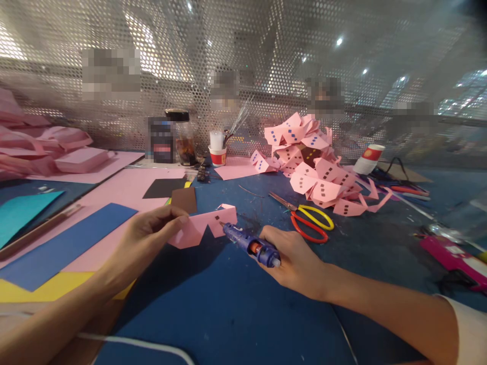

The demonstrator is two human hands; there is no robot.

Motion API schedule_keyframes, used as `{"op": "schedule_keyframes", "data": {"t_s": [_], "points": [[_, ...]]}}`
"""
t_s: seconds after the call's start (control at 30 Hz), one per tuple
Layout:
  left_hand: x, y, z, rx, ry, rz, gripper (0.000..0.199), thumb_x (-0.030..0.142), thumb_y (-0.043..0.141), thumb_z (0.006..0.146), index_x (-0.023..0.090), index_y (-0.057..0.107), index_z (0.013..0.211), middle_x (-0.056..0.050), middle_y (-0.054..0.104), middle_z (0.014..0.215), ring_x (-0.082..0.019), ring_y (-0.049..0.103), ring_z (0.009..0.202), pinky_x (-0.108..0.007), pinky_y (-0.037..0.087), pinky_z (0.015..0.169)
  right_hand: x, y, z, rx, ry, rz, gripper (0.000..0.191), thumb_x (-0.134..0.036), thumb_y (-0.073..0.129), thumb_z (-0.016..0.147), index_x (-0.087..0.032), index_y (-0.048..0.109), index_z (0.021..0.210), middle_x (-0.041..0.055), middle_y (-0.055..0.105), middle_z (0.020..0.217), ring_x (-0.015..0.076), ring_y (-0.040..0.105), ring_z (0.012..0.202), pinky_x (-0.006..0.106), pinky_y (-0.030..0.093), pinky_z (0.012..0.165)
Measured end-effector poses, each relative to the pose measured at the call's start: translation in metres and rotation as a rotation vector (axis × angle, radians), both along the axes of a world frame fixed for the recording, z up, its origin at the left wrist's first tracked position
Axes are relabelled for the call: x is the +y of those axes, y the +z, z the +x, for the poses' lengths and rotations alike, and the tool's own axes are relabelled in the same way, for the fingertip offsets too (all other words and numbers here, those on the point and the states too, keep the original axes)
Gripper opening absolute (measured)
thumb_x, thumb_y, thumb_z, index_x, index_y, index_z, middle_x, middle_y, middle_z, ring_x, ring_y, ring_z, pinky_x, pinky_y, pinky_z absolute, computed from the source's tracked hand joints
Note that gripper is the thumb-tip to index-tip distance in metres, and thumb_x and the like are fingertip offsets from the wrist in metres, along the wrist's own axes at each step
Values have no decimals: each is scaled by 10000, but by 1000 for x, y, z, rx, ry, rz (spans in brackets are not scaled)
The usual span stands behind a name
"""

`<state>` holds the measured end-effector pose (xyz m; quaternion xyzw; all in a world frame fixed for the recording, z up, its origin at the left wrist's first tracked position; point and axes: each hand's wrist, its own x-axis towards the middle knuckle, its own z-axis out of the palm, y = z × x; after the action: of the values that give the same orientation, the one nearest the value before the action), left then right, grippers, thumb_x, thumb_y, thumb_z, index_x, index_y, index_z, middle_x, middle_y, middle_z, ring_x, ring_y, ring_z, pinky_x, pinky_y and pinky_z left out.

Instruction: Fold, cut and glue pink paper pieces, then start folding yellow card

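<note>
My left hand (154,232) pinches the left end of a pink cut paper piece (194,230) above the blue table (228,314). The piece has a V-shaped notch in its lower edge and a small dark square near its right part. My right hand (292,256) is wrapped round a blue glue gun (249,245), whose tip points left at the pink piece, close to the dark square. Whether the tip touches the paper cannot be made out. A brown paper piece (184,199) lies just behind my left hand.
Scissors (311,223) with red and yellow handles lie right of centre. Behind them is a heap of pink folded papers (321,182). Coloured sheets (68,246) cover the left side. A pink tool (452,256) lies far right; a jar (185,144) and cup (218,155) stand behind.
</note>
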<state>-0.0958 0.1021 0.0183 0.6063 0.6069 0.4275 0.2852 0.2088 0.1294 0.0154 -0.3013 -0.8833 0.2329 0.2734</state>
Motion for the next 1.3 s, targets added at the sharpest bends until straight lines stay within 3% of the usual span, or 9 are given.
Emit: {"op": "schedule_keyframes", "data": {"t_s": [0.77, 1.13, 1.3], "points": [[0, -2, -1, 4, 20, 15, 262, 460, 604, 867, 206, 647, 816, 36, 569, 753, -142, 487, 707, -235, 368, 649, 0, -1, 1, -23, -14, 18, 178, -198, 569, 857, -217, 408, 787, -52, 487, 703, 94, 430, 562, 246, 274, 538], [-1, 3, 3, -3, 26, 7, 275, 471, 598, 871, 207, 621, 796, 39, 549, 741, -146, 462, 725, -243, 347, 660, 1, 1, 1, 10, 15, 0, 187, -175, 600, 851, -213, 426, 795, -38, 509, 748, 102, 463, 619, 251, 326, 582], [-1, 4, 3, 15, 39, 4, 288, 474, 585, 882, 207, 607, 776, 52, 517, 713, -136, 448, 715, -239, 331, 657, -1, 7, 1, 81, -35, -67, 221, -261, 583, 910, -214, 422, 766, -35, 496, 726, 104, 469, 624, 252, 351, 574]]}}
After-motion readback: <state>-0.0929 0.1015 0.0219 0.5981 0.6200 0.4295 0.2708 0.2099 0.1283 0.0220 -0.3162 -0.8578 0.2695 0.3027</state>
